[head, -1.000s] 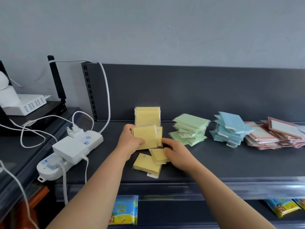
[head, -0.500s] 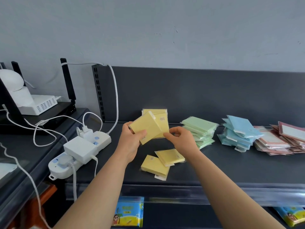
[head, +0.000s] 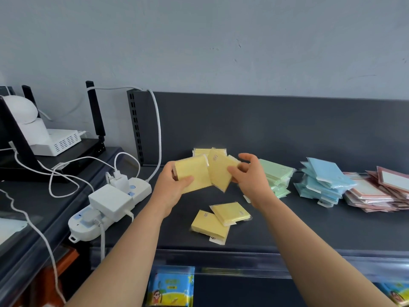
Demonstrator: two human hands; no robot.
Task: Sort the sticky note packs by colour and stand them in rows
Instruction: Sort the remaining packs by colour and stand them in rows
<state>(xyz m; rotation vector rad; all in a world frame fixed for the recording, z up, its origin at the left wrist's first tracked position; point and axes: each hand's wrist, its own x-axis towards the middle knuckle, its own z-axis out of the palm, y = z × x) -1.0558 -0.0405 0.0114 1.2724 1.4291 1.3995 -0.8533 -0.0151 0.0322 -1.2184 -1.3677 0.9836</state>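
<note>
The left hand (head: pixel 170 189) curls round one yellow pack (head: pixel 193 173); the right hand (head: pixel 250 177) pinches a tilted second pack (head: pixel 220 171), both above the shelf (head: pixel 292 229). They half hide the upright yellow row (head: pixel 210 150) farther back, and the right hand covers part of the green stack (head: pixel 277 175).

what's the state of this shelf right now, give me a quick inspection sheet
surface: dark shelf, packs spread along it
job's things: yellow row standing at the back; flat yellow packs in front; green pile, blue pile and pink pile lying flat
clutter: power strip at the left
grippers: left hand grips a yellow pack; right hand pinches a second yellow pack
cables: white cable runs down to the strip
surroundings: grey wall, router, packets on a lower shelf
</note>
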